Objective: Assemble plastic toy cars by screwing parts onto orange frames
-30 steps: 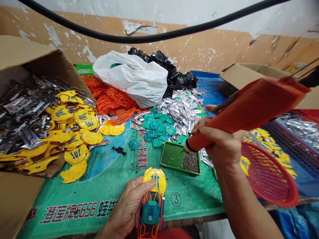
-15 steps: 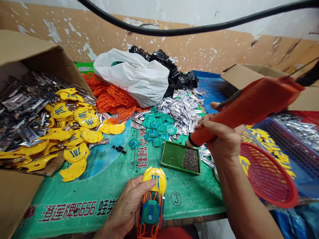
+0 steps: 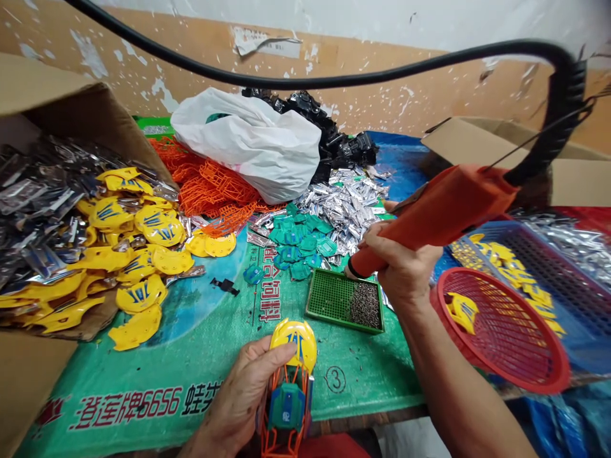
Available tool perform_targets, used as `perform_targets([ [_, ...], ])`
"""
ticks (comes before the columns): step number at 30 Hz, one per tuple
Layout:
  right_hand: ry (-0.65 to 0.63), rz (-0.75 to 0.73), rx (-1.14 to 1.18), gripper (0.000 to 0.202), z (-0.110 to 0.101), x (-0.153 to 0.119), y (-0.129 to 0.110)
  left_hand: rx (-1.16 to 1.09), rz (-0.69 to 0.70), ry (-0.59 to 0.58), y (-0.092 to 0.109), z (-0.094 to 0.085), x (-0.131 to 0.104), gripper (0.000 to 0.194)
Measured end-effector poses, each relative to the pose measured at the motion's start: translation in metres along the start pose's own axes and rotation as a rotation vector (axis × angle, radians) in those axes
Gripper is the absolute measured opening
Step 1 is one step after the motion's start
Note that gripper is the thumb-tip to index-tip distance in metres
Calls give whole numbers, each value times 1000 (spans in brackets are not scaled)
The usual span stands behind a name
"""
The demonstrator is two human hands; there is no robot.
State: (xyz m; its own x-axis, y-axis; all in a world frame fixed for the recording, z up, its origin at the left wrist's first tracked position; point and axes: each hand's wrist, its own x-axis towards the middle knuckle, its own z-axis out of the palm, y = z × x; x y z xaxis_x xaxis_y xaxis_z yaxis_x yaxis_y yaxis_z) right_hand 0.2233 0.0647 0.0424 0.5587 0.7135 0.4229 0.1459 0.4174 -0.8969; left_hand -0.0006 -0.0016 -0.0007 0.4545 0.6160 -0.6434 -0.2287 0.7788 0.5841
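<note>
At the near edge of the table my left hand [image 3: 248, 385] is closed round a toy car body [image 3: 286, 407], its thumb on the yellow part. The body has a yellow front piece, an orange frame and a green-blue middle piece. My right hand [image 3: 405, 261] is wrapped round a powered screwdriver [image 3: 429, 213] covered in red material, a thick black cable at its back end. Its front end points down-left, over the right half of a green tray [image 3: 329, 302]. Small dark screws [image 3: 366, 304] lie in that half. The screwdriver's bit cannot be made out.
On the left, a cardboard box [image 3: 114, 121] spills yellow parts [image 3: 140, 292]. Orange frames [image 3: 217, 191], a white bag [image 3: 258, 143], green pieces [image 3: 300, 238] and silver pieces [image 3: 353, 197] lie behind the tray. A red basket [image 3: 506, 343] stands at right. The black cable [image 3: 305, 83] arches overhead.
My right hand and the screwdriver have moved slightly left, and the screwdriver's back end has swung left and down. More of the red basket shows. My left hand still holds the toy car body.
</note>
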Motion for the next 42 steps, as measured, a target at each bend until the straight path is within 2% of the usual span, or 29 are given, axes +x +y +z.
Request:
perform_targets([
  [4,6,-8,33,40,1,1,2,2,7,1,0,0,0,27],
  [13,23,8,-39,29,0,-1,8,-5,8,-1,2,3,1,27],
  [23,57,-4,-31,26,2,0,7,27,-8,-1,1,2,1,30],
  [42,6,-32,-24,24,4,-2,2,19,-13,7,0,1,2,30],
])
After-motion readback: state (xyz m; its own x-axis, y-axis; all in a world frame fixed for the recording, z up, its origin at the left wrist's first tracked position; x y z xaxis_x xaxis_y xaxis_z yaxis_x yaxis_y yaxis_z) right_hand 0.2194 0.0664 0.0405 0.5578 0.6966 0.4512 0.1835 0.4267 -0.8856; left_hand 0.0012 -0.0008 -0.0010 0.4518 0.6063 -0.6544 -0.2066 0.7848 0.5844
